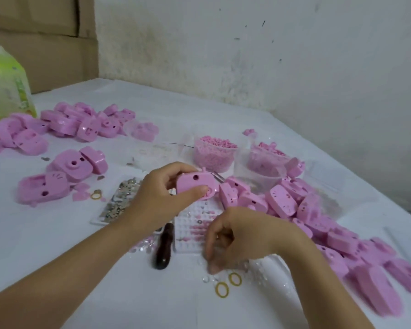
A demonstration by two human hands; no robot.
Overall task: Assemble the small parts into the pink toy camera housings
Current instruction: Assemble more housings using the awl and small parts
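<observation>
Head view is showing a person working at a white-covered table (57, 245). The left hand (159, 194) is gripping one pink toy camera housing (196, 185), holding it just above the middle of the table; the thumb is pressing on its lower front face, the fingers are curling over its top, and a round hole in it is facing the camera. The right hand (242, 236) is reaching down in front of it with its fingers curled, the tips touching down among small clear round parts (266, 269) lying scattered on the cloth; whether it is pinching one of them I cannot tell.

Between the two hands a white gridded tray (190, 233) is lying flat, with a few pink bits sitting in its cells. A dark-handled tool (163, 249) is lying just left of it. Two yellow rubber bands (221, 289) are lying near the right fingertips.

A long heap of pink housings (323, 224) is running along the right side of the table, a second heap (81, 122) is lying at the far left, and a smaller cluster (67, 176) is sitting nearer on the left. Behind the held housing two clear tubs (215, 151) are holding small pink pieces. A flat tray of metallic bits (119, 203) is showing partly behind the left wrist. A green bag (5, 86) and cardboard boxes (45, 32) are standing at the far left edge
</observation>
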